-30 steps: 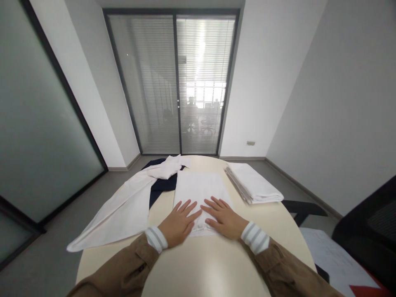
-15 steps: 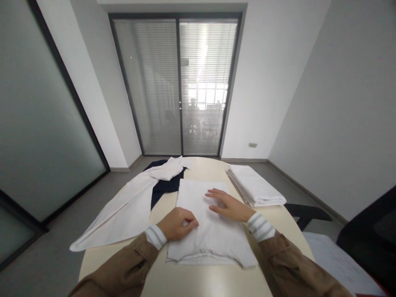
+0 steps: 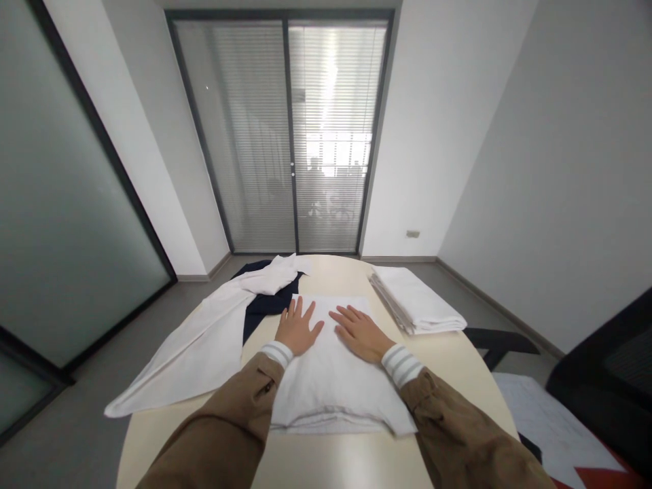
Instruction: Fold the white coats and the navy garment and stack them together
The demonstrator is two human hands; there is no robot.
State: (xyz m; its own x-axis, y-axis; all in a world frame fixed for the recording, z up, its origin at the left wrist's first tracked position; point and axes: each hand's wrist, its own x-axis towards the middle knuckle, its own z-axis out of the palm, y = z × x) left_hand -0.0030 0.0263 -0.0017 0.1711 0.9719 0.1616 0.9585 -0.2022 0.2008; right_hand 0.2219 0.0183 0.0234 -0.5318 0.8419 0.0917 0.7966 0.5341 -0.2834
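A white garment point(image 3: 336, 387), folded into a rough rectangle, lies in front of me with its curved, layered edge toward me. My left hand point(image 3: 297, 328) rests flat near its far left side, fingers spread. On the far right part of the same cloth lies my right hand point(image 3: 360, 333), palm down with fingers stretched out. Neither hand grips anything. Left of the cloth, a loose white garment point(image 3: 204, 346) drapes over the table's edge, partly on top of a dark navy cloth point(image 3: 267, 305).
A folded stack of white cloth point(image 3: 418, 299) sits at the table's right side. The round cream table point(image 3: 331, 266) holds everything. A black chair point(image 3: 606, 360) stands to the right, with papers point(image 3: 550, 421) beside it. Glass doors with blinds point(image 3: 295, 136) are behind.
My left hand has moved forward and opened from a loosely closed shape to lie flat on the cloth. My right hand has settled flat, slightly nearer the middle.
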